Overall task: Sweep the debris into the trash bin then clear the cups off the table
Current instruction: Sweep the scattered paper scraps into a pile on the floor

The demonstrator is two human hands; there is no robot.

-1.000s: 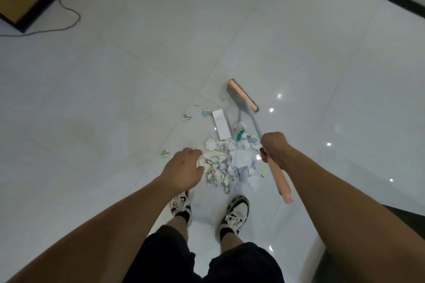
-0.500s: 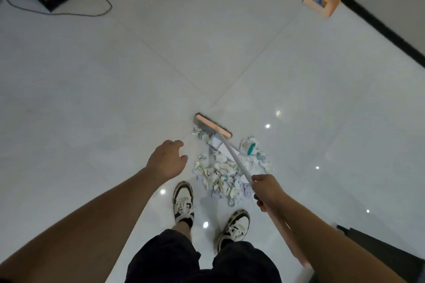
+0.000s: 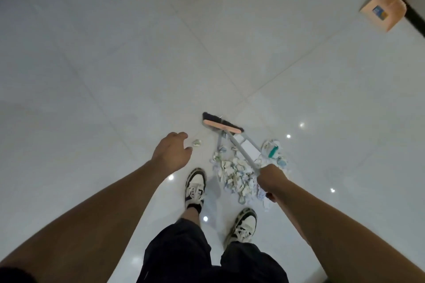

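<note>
Right hand [image 3: 270, 179] fist-wrapped around broom [image 3: 230, 138] handle, arm extended; left hand [image 3: 172, 153] held out, fingers loosely spread, holding nothing; debris pile [image 3: 239, 172] on floor beside the feet, behind broom head.

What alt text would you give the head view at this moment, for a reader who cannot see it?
Seen from above, a person's right hand grips a broom whose head rests on the white tiled floor beyond a pile of paper debris. The left hand hovers empty. A dustpan lies far right.
</note>
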